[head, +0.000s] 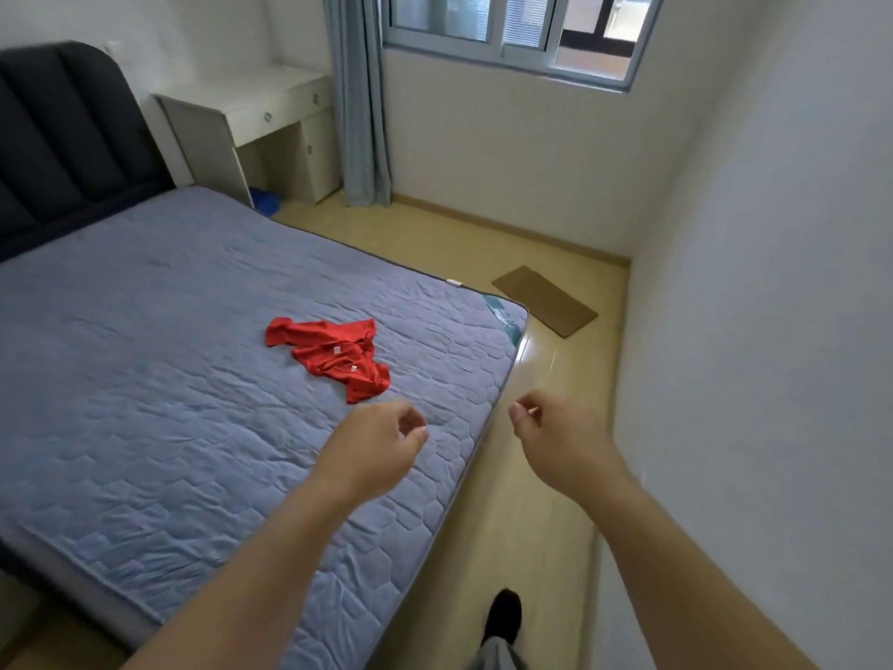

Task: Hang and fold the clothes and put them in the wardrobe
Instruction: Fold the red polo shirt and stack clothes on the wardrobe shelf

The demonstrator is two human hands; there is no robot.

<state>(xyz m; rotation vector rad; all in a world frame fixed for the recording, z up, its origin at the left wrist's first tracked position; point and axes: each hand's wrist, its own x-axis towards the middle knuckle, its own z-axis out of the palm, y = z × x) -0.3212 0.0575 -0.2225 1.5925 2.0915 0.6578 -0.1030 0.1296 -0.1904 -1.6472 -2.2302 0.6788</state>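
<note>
Fingers (408, 418) hang loosely curled and empty on both the left hand (377, 444), above the wide blue-grey quilted mattress (145, 379) near its floorside edge, and the right hand (555, 440), above the pale wooden floor strip (526, 534) beside the white wall (773, 331), with the crumpled red cloth garment (333, 355) lying on the mattress just beyond the left hand, clear of every edge, and a flat brown cardboard sheet (546, 302) lying past the mattress corner.

crumpled red garment (333, 357), perhaps a shirt, lies on the blue mattress (145, 379).

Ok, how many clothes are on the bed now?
1: a crumpled red garment lies on the mattress near its foot end, just beyond the left hand. None else shows, though the mattress's left part is cut off by the frame.
</note>
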